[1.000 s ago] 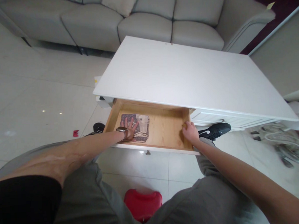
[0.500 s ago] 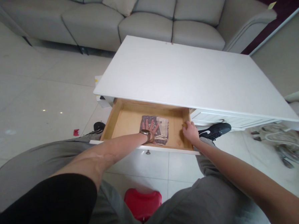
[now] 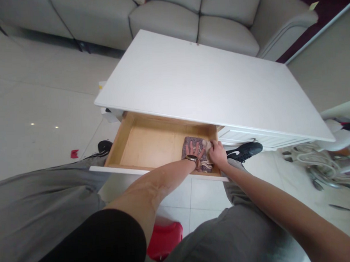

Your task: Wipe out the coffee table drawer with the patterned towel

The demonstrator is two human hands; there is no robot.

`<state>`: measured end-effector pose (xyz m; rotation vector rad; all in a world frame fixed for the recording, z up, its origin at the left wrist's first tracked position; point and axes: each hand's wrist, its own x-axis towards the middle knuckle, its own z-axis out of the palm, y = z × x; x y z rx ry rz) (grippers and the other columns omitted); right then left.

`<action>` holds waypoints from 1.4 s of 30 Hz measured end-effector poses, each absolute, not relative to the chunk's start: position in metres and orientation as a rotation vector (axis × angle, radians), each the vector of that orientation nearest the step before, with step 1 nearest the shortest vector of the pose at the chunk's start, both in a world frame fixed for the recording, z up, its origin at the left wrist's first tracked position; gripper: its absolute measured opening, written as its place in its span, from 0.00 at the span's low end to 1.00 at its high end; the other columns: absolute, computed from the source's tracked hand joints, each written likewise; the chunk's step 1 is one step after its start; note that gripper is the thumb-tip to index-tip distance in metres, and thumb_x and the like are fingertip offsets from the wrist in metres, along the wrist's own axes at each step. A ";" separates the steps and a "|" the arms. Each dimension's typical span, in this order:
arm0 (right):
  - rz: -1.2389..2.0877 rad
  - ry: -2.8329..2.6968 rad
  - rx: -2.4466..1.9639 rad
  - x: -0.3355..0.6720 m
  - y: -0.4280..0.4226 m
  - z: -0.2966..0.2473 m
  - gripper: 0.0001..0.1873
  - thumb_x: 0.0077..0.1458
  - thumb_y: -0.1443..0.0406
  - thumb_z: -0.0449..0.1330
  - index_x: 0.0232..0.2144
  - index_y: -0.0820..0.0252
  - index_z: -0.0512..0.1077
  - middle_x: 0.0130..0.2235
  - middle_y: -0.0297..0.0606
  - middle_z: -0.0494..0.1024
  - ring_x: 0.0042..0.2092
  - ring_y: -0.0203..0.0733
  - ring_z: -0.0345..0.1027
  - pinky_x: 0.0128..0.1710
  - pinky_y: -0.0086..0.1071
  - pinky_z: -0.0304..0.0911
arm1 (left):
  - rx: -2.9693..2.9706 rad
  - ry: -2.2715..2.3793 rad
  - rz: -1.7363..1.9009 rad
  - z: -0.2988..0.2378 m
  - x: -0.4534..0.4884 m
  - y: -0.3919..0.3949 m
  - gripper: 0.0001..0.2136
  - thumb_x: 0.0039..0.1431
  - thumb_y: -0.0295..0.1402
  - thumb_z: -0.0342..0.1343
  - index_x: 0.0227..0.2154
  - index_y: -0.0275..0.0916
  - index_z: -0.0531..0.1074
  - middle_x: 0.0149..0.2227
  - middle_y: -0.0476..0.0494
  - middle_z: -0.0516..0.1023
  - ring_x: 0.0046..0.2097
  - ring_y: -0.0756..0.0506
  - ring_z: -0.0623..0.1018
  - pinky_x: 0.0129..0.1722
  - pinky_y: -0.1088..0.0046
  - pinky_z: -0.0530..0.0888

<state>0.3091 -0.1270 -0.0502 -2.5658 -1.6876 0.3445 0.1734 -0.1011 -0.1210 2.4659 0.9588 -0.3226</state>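
Observation:
A folded cloth [image 3: 187, 143], mottled purple-grey with a cream part and a loose light edge, lies at the right end of a pulled-out wooden drawer [image 3: 146, 142]. My left hand [image 3: 195, 153], with a watch on its wrist, presses flat on the cloth with fingers spread. Beside it, my right hand [image 3: 217, 154] has its fingers curled on the cloth's cream right edge, close to the drawer's right wall. The fingertips are partly hidden there, and the cream part looks bunched up.
The drawer belongs to a white coffee table [image 3: 204, 82] in front of a grey sofa [image 3: 169, 23]. A red stool [image 3: 166, 239] is between my legs. A black shoe [image 3: 246, 151] rests under the table's right part; coiled hoses [image 3: 320, 162] lie on the floor at right.
My left hand has slid the cloth rightward along the drawer bottom. My right hand has come from the drawer's right wall onto the cloth's edge. The view has shifted a little.

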 end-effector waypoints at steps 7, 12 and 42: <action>0.349 -1.697 -2.567 0.305 -0.127 -0.043 0.30 0.70 0.63 0.44 0.72 0.57 0.58 0.58 0.53 0.70 0.49 0.52 0.74 0.51 0.42 0.68 | 2.443 1.139 -0.317 -0.129 0.188 -0.074 0.63 0.39 0.55 0.72 0.75 0.55 0.41 0.78 0.50 0.28 0.73 0.21 0.24 0.70 0.31 0.30; 0.356 -1.713 -2.587 0.303 -0.126 -0.044 0.32 0.71 0.60 0.44 0.74 0.58 0.54 0.58 0.54 0.70 0.51 0.54 0.74 0.51 0.42 0.69 | 2.419 1.144 -0.223 -0.120 0.191 -0.031 0.60 0.46 0.56 0.69 0.76 0.47 0.43 0.78 0.39 0.29 0.73 0.20 0.25 0.69 0.34 0.31; 0.342 -1.747 -2.601 0.307 -0.124 -0.047 0.31 0.68 0.62 0.49 0.71 0.59 0.57 0.58 0.54 0.69 0.48 0.55 0.76 0.49 0.43 0.68 | 2.169 1.770 -0.440 -0.102 -0.096 0.021 0.43 0.64 0.47 0.56 0.76 0.47 0.41 0.78 0.42 0.33 0.77 0.29 0.35 0.72 0.42 0.39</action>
